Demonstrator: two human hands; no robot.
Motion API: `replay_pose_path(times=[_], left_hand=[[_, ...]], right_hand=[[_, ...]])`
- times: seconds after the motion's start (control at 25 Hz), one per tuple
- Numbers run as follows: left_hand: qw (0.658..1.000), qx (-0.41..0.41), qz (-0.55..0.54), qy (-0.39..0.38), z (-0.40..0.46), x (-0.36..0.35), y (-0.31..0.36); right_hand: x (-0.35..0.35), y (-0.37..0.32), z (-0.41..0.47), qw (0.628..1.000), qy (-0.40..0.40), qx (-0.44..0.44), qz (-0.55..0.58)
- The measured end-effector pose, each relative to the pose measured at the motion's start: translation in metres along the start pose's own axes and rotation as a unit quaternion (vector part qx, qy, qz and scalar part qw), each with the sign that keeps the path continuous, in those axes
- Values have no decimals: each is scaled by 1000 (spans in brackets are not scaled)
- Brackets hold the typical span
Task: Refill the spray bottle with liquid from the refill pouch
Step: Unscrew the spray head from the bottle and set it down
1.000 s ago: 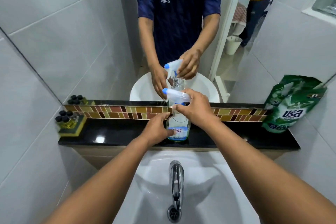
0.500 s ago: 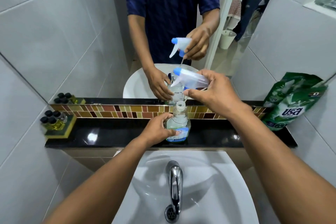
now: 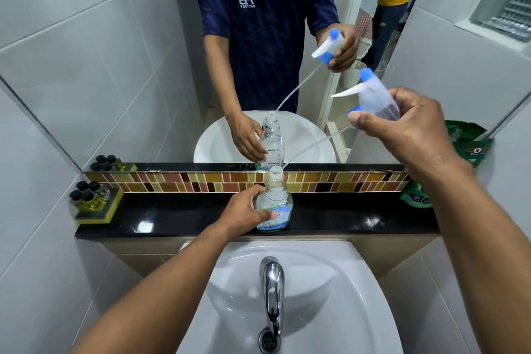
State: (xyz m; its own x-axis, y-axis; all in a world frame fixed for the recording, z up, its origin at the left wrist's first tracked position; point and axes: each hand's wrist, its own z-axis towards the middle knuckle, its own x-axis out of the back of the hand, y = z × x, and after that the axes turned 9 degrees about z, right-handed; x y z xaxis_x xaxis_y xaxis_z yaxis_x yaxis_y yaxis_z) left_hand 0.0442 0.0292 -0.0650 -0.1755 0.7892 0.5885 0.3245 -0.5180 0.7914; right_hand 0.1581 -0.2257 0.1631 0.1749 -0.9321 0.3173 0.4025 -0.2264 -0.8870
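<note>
A clear spray bottle (image 3: 275, 198) with a blue label stands upright on the black ledge (image 3: 178, 218), its neck uncapped and a little liquid at the bottom. My left hand (image 3: 244, 214) grips its body from the left. My right hand (image 3: 402, 123) holds the white and blue trigger sprayer head (image 3: 370, 95) up and to the right of the bottle. Its thin clear dip tube (image 3: 310, 146) slants down, with the tip just beside the bottle mouth. The green refill pouch (image 3: 468, 144) leans at the ledge's right end, mostly hidden behind my right forearm.
A mirror (image 3: 143, 66) above the tiled strip reflects me and another person in a yellow shirt. Several small dark-capped bottles (image 3: 89, 195) sit on a sponge at the ledge's left end. Below are a white basin (image 3: 330, 310) and chrome tap (image 3: 271, 282).
My right hand has unscrewed the sprayer head and lifted it up and to the right, drawing the dip tube out of the bottle. My left hand stays on the bottle.
</note>
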Motion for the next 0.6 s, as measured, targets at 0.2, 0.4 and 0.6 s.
replay_pose_path(times=[0.2,0.4,0.6], left_hand=[[1000,-1,-6,-2,1,0,2],[1000,-5,-3,-8,3,1,-1],[998,-21,58,-3,5,3,-4]], right_hand=[[25,20,0,996,64,-28,62],[42,57,-3,973,134,-77,173],[20,134,-30,911,212,-226,273]])
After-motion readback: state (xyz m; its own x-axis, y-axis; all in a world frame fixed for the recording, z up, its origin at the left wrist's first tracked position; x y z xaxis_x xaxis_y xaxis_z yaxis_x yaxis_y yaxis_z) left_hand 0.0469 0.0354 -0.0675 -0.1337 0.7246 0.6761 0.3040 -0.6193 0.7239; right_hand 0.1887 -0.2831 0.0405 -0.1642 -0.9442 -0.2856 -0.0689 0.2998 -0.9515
